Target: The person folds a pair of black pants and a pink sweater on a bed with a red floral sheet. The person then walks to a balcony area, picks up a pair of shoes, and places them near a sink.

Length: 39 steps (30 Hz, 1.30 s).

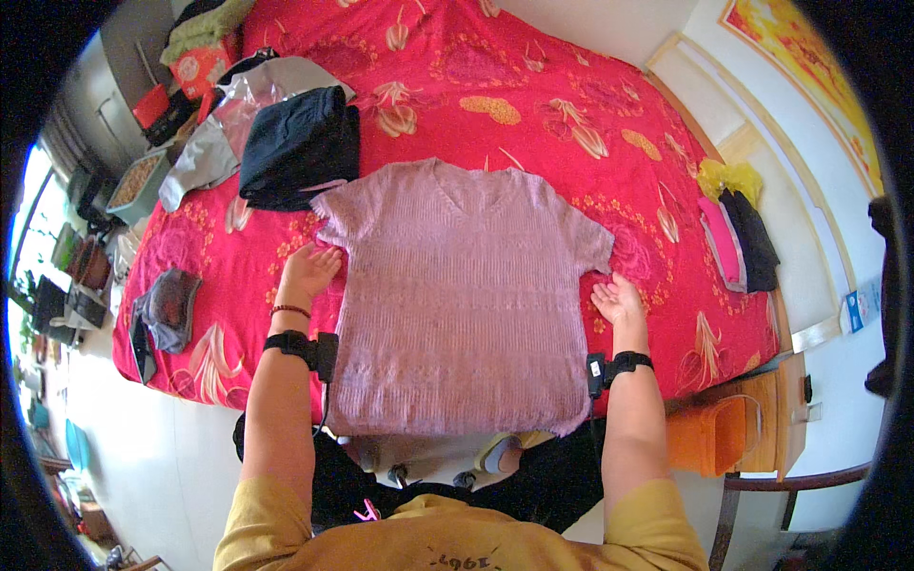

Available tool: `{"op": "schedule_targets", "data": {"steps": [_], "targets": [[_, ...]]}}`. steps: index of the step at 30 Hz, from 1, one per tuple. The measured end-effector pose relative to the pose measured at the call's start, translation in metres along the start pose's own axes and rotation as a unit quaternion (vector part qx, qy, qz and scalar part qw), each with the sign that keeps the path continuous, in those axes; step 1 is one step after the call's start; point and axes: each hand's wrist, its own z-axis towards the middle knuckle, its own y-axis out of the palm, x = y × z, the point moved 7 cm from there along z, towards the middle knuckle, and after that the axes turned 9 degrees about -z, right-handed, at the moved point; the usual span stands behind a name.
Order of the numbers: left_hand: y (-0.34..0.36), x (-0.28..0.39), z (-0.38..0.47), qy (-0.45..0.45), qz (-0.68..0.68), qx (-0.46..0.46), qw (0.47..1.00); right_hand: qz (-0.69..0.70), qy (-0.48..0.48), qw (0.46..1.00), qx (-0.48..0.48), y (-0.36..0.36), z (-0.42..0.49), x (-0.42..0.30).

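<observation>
A pink knitted short-sleeved V-neck top lies spread flat, its neck pointing away from me and its hem over the near edge of the bed. My left hand is palm up beside the top's left side, just below the left sleeve, with nothing in it. On the other side my right hand, also palm up and bare, rests close below the right sleeve. Fingers on both hands are apart and loosely curled. Each wrist bears a black strap with a small device.
Under the top is a red floral bedspread. Folded dark clothing touches the left sleeve, beside silvery plastic wrapping. A grey garment lies at left. Folded pink and black clothes sit at right, above an orange bin.
</observation>
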Motion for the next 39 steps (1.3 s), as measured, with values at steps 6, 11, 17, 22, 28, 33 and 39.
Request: {"op": "schedule_targets", "data": {"steps": [6, 11, 17, 22, 28, 33, 39], "targets": [[0.022, 0.012, 0.057, 0.012, -0.105, -0.021, 0.994, 0.104, 0.008, 0.994, -0.036, 0.014, 0.042, 0.007], [0.024, 0.03, 0.085, 0.113, 0.124, 0.016, 0.986, 0.051, 0.047, 0.996, 0.052, 0.026, 0.057, 0.002], [0.022, 0.051, 0.084, 0.26, 0.177, 0.016, 0.949, 0.095, -0.07, 0.993, -0.019, 0.053, 0.057, -0.019], [0.03, 0.046, 0.073, 0.219, 0.144, -0.021, 0.965, -0.032, -0.321, 0.947, -0.001, 0.103, 0.028, -0.049], [0.046, 0.033, 0.064, 0.149, 0.099, -0.065, 0.982, -0.657, -0.546, 0.517, -0.061, 0.252, -0.055, 0.02], [0.085, 0.03, 0.052, 0.295, 0.131, -0.089, 0.942, -0.721, -0.504, 0.44, -0.18, 0.253, -0.091, 0.081], [0.181, -0.073, 0.015, 0.619, 0.416, -0.115, 0.656, -0.733, -0.373, 0.471, -0.32, 0.213, -0.146, 0.041]]}}
